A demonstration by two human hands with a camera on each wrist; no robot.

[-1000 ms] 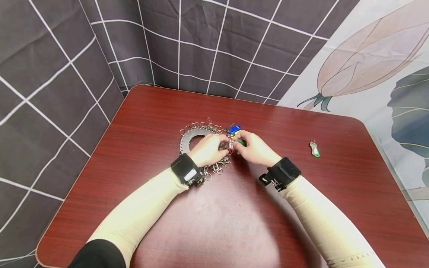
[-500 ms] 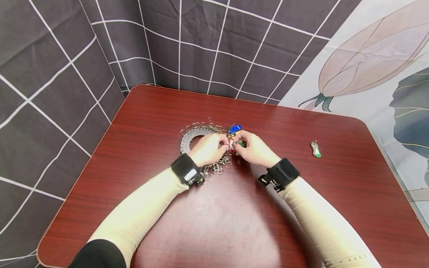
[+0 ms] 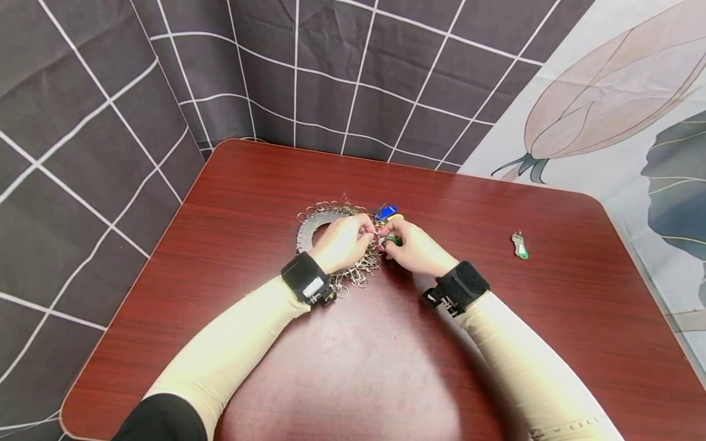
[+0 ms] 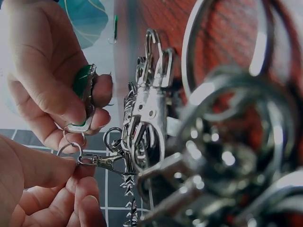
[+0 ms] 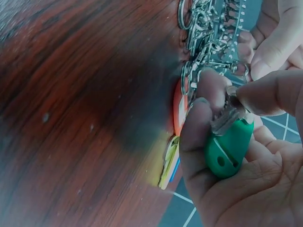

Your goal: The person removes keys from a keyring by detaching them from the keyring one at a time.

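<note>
**Green key tag pinched at the ring plate**

I held the green key tag (image 5: 228, 149) in my right hand (image 3: 416, 248), thumb and forefinger clamped on its metal end and the other fingers curled beneath the plastic body. In the right wrist view its long axis ran on a slant, the metal end toward my fingertips and the clips, the rounded green end back toward my palm. It sat just above the table (image 3: 248, 184), right beside the round metal plate (image 3: 310, 228) that is hung all round with rings and snap clips.

My left hand (image 3: 343, 244) pinched a small snap clip (image 4: 100, 161) between thumb and fingertip, the remaining fingers folded in. The clip lay roughly level, its swivel end joined to a little split ring (image 4: 72, 140) that hung from the tag's metal end.

Compared with half a second before, my hands had drawn a little closer together and crept slightly toward the plate; the right wrist had slid a shade to the left. The plate had not shifted.

Both forearms came in from below, wrists angled inward, knuckles up, the fingertips meeting at the plate's right edge. The blue tag (image 3: 387, 212) lay just beyond my fingers, and a second green key tag (image 3: 518, 245) lay well apart to the right.
</note>
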